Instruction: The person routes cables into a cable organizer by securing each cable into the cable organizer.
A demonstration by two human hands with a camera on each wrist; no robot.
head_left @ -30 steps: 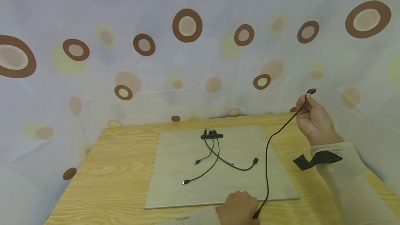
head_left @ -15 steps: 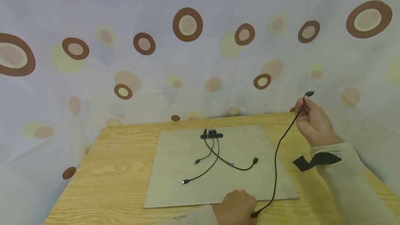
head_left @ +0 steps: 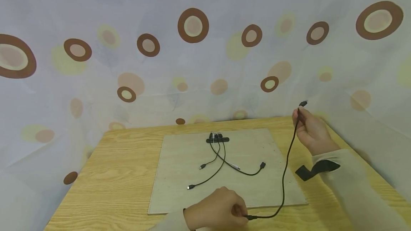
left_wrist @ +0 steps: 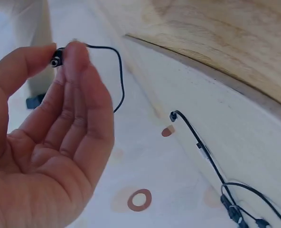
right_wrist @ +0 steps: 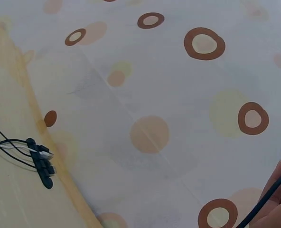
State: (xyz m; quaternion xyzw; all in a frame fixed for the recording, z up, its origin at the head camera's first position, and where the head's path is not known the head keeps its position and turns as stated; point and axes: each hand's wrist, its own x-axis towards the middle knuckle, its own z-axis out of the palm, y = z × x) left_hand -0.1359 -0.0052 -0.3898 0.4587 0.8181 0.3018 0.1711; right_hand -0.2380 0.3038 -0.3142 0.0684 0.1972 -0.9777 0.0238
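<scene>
A black cable (head_left: 284, 177) hangs in a curve between my two hands. My left hand (head_left: 218, 208), low over the front edge of the pale board (head_left: 173, 202), pinches one end between thumb and fingertips. That end is a small black plug (left_wrist: 56, 58) with a round opening, seen in the left wrist view. My right hand (head_left: 313, 131), raised at the right, holds the other end, and a black connector (head_left: 303, 103) sticks up past its fingertips. Only part of the right hand (right_wrist: 276, 204) and cable shows in the right wrist view.
A black cable holder (head_left: 226, 139) sits at the board's back edge, with several cables in it. Their loose ends, such as a black connector (head_left: 262, 165) and a silver-tipped plug (head_left: 191, 186), lie on the board. A patterned curtain (head_left: 205, 63) hangs behind the wooden table (head_left: 106, 174).
My left hand has moved left and turned so its pinch on the plug shows. My right hand has shifted left and slightly down with its end of the cable.
</scene>
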